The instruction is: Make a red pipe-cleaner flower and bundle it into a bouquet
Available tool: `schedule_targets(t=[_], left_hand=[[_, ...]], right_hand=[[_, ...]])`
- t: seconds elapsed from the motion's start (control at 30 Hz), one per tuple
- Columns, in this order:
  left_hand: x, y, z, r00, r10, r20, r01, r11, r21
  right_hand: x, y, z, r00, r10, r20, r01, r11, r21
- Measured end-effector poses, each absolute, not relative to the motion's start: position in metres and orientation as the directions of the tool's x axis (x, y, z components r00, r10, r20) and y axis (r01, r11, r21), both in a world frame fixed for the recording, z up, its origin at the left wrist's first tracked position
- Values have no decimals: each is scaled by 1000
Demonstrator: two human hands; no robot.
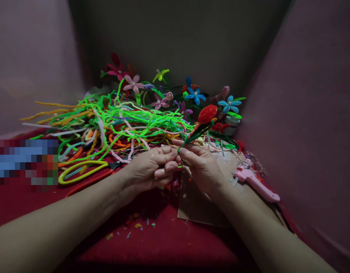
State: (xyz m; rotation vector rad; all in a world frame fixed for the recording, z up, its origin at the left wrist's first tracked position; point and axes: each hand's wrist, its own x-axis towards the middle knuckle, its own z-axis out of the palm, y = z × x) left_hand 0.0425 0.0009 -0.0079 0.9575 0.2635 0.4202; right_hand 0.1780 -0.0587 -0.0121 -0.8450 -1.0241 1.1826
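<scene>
A red pipe-cleaner tulip (pixel 208 114) with dark green leaves (pixel 198 132) tilts up and to the right above my hands. Its lower stem is pinched between the thumb and fingers of my right hand (pixel 201 163). My left hand (pixel 156 167) meets the right at the stem's lower end, thumb and forefinger pressed together there. A bit of green shows between the fingertips, and the rest of what the left fingers grip is hidden. Behind the hands lies a tangled heap of bright green, orange and pink pipe cleaners (pixel 140 121).
Yellow-and-red-handled scissors (pixel 83 172) lie left of my left wrist. A pink glue gun (pixel 257 184) rests on cardboard (pixel 203 204) at the right. Finished flowers, including a blue flower (pixel 229 104) and a pink flower (pixel 133 83), stand behind the heap. Small scraps (pixel 137 225) dot the red cloth (pixel 152 246).
</scene>
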Motion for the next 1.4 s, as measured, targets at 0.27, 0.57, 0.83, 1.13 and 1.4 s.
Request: schedule_targets(t=[0.27, 0.57, 0.83, 1.13, 1.4], left_hand=[[41, 2, -3, 830, 557, 29, -18, -26, 1000], [41, 0, -23, 628, 522, 577, 369, -853, 370], [42, 1, -15, 605, 681, 412, 190, -627, 756], [42, 5, -10, 900, 431, -65, -140, 427, 893], [39, 4, 3, 709, 672, 213, 220, -499, 838]], right_hand=[[181, -57, -18, 144, 976, 161, -374, 205, -904], [173, -60, -13, 216, 968, 128, -342, 198, -919], [174, -58, -18, 192, 974, 120, -298, 175, -939], [175, -61, -12, 118, 983, 140, -262, 167, -951], [172, -65, -7, 313, 930, 194, -169, 256, -952]])
